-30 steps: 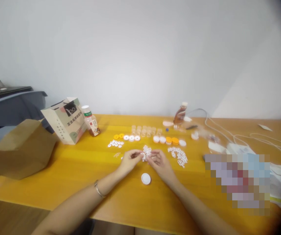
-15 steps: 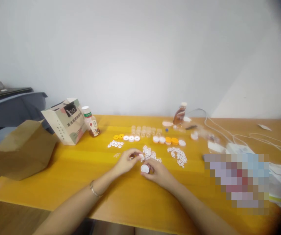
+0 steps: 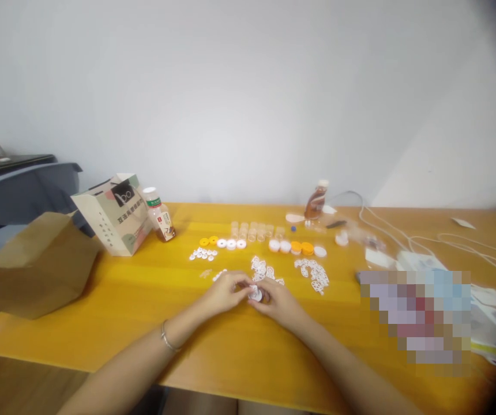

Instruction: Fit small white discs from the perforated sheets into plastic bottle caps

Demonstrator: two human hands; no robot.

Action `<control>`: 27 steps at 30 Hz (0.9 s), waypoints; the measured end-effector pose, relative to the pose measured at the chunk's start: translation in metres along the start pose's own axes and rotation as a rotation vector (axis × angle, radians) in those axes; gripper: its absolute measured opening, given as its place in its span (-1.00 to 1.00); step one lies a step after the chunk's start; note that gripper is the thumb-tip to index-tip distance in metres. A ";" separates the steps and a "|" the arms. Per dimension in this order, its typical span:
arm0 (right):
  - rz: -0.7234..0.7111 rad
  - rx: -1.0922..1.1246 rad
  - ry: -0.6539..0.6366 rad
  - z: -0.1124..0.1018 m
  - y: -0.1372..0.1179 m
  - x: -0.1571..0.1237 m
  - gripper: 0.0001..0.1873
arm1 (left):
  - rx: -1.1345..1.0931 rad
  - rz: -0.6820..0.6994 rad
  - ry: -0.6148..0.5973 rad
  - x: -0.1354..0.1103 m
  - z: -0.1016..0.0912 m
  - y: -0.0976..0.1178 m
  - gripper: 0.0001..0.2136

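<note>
My right hand [image 3: 283,305] grips a round white cap [image 3: 256,297] with its flat face up. Thumb and fingertips of my left hand [image 3: 225,294] pinch a small white plastic piece [image 3: 253,287] right at the cap; I cannot tell whether it is seated in it. Just beyond my hands lies a pile of flat white openwork pieces [image 3: 262,268]. A second group of such pieces [image 3: 317,274] is to the right. Small white discs [image 3: 203,254] lie in rows at left, and a few little white pieces [image 3: 218,275] sit beside my left hand.
Behind are yellow and white rings [image 3: 231,244], white and orange caps [image 3: 307,248] and clear small cups [image 3: 252,231]. A paper bag [image 3: 118,222], a labelled bottle [image 3: 160,216] and a brown bottle [image 3: 316,202] stand farther back. White cables [image 3: 386,222] run along the right.
My left hand has moved slightly right and down, bringing the small white piece to the cap. Little white pieces behind the left hand now show. The right hand stays nearly in place.
</note>
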State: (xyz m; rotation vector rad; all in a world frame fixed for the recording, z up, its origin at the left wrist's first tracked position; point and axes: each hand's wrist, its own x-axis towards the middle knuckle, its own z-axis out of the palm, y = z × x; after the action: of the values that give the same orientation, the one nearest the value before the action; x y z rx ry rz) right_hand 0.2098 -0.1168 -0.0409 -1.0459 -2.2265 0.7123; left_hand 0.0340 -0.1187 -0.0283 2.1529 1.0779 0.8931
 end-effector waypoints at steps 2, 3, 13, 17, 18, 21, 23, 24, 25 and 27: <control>-0.004 -0.001 -0.003 0.000 -0.001 0.000 -0.78 | 0.004 0.026 -0.004 0.000 -0.001 0.002 -0.86; -0.005 -0.003 -0.005 0.000 -0.001 0.000 -0.78 | 0.009 0.036 -0.006 -0.001 -0.001 0.004 -0.86; -0.021 0.017 0.019 0.002 0.000 0.000 -0.86 | 0.056 0.058 -0.073 -0.001 -0.003 0.011 -0.85; -0.019 0.021 0.014 0.001 0.000 -0.001 -0.82 | 0.037 0.051 -0.063 -0.002 -0.003 0.009 -0.85; -0.016 0.020 0.012 0.000 0.000 -0.002 -0.78 | 0.029 0.042 -0.056 -0.002 -0.002 0.008 -0.85; -0.003 0.032 0.015 0.001 0.001 -0.002 -0.73 | 0.005 0.002 -0.041 -0.002 -0.002 0.005 -0.85; 0.011 0.061 0.037 0.002 0.002 -0.002 -0.78 | -0.021 -0.029 -0.034 -0.002 -0.003 0.005 -0.84; 0.021 0.085 0.054 0.002 0.002 -0.002 -0.79 | -0.041 -0.042 -0.036 -0.002 -0.004 0.005 -0.83; 0.032 0.117 0.070 0.003 0.003 -0.002 -0.79 | -0.070 -0.052 -0.039 -0.002 -0.006 0.006 -0.82; 0.076 0.213 0.083 0.004 0.003 -0.001 -0.78 | -0.136 -0.054 -0.039 0.001 -0.010 0.006 -0.75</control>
State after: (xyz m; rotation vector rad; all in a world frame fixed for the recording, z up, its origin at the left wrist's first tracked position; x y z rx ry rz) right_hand 0.2086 -0.1168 -0.0459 -1.0381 -1.9997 0.9006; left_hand 0.0293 -0.1194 -0.0179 2.0120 1.0215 0.8710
